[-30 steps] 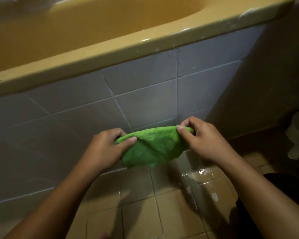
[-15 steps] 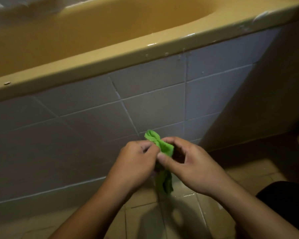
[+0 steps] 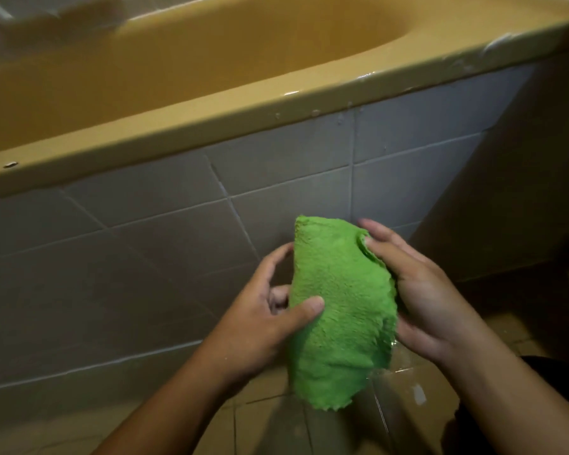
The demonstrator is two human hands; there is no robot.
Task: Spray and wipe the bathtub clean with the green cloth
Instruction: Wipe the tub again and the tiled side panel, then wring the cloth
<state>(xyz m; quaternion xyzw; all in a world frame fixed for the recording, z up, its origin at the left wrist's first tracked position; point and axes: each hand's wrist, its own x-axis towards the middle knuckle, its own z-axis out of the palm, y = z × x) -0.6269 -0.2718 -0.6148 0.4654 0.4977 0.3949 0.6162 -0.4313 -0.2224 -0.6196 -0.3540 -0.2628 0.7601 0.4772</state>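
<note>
Green cloth [image 3: 339, 310] hangs folded between the two thumbs, drooping below both palms. Left hand [image 3: 263, 320] pinches one edge, thumb in front, fingers behind. Right hand [image 3: 434, 300] clamps the other edge under its thumb; remaining fingers, mostly hidden, probably curl behind. Bathtub [image 3: 211, 126] rim runs well above the fingertips.

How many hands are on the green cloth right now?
2. The left hand grips the green cloth at its left edge, thumb on top; the right hand holds its right side.

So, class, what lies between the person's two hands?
The green cloth, gripped by the left hand on one side and the right hand on the other; the head view shows it.
</note>
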